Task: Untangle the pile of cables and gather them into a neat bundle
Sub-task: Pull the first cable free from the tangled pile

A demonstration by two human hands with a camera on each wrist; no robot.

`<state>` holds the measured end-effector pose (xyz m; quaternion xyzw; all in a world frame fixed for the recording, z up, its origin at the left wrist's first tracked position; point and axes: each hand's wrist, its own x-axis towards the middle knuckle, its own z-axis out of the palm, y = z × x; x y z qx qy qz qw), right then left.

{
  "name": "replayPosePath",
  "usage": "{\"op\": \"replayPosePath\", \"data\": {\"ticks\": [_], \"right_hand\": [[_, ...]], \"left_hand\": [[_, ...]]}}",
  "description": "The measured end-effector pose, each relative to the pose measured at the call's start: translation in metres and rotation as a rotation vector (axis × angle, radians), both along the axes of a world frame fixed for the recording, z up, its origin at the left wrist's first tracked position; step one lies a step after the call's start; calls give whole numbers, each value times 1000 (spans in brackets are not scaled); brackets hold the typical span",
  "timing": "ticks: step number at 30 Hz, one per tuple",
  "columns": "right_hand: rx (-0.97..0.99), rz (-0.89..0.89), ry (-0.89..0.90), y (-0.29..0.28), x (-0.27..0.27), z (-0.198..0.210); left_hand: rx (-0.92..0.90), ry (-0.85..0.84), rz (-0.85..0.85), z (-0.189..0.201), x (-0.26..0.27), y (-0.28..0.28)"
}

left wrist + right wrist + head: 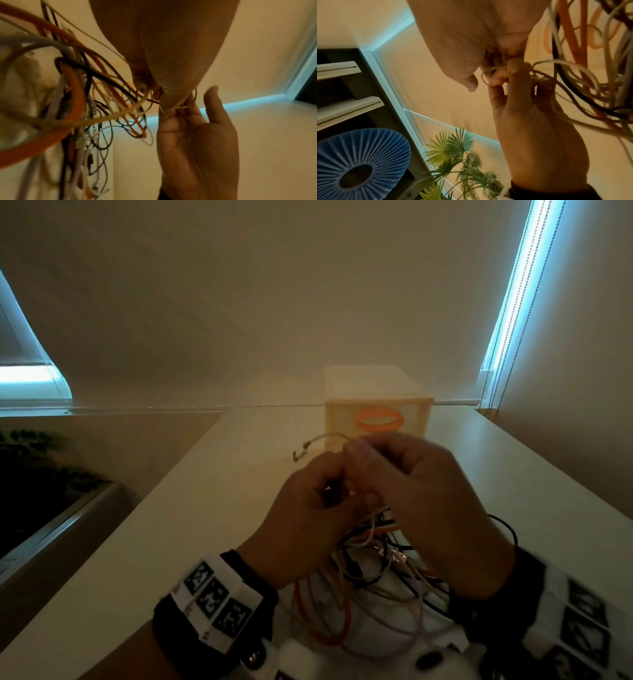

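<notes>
— Fingers (356, 455) of both hands are bent and pressed together, right? What do they have?

— Yes. The left hand (308, 518) and the right hand (428, 508) meet tip to tip, up in the air above the pile of cables (370, 583). Both pinch one thin beige cable (325, 438). Its loose end curls out to the left of the hands and has a tiny hook shape at the tip.

— Can you see the pinch up close?

— From the left wrist, the right hand (197, 148) holds a small loop of the beige cable between thumb and fingertips, with its palm partly spread. From the right wrist, the left hand (530, 121) has its fingers curled round the same thin loop, and more strands run past its knuckles.

— Where is the pile?

— Right under the hands, on the near part of the white bench (205, 508). It is a messy heap of orange, black, white and pale purple cables, all crossed over each other. Some strands hang up to the hands.

— What is behind the pile?

— Past the hands sits a small cream box (376, 405) with an orange oval ring on its front. Behind the box is a plain wall. Far to the left of the pile is a dark green plant (30, 460).
</notes>
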<state>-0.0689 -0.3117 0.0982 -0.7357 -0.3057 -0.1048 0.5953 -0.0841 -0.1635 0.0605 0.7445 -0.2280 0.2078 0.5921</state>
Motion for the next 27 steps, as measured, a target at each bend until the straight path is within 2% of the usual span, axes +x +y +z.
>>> {"op": "replayPosePath", "data": {"ticks": [2,4,6,8,10,12,14,19,21,23,25,27], "right_hand": [[-76,-57,-31,2,2,-7],[-47,-25,17,0,9,-14],[195,155,261,-4,12,-14],[391,291,439,-9,12,-12],[278,265,349,-10,13,-14],[69,145,74,-4,13,-20],[-41,93,-129,4,14,-29],[-296,170,-160,13,11,-42],[-320,267,-84,10,11,-38],[-325,316,14,4,15,-34],[-313,302,70,-5,23,-30],[-298,229,41,-14,29,-23]], "left_hand": [[74,-69,8,-5,1,-2],[106,-83,38,-8,2,-3],[90,-16,89,-6,2,-4],[-47,90,47,-2,-1,-3],[-152,166,42,6,-5,-1],[-217,213,58,9,-5,1],[-270,252,63,11,-5,-1],[-284,274,82,20,-8,2],[-409,316,55,24,-6,13],[-678,357,-86,29,-3,26],[-959,357,-267,34,-3,40],[-1074,321,-371,38,-3,53]]}}
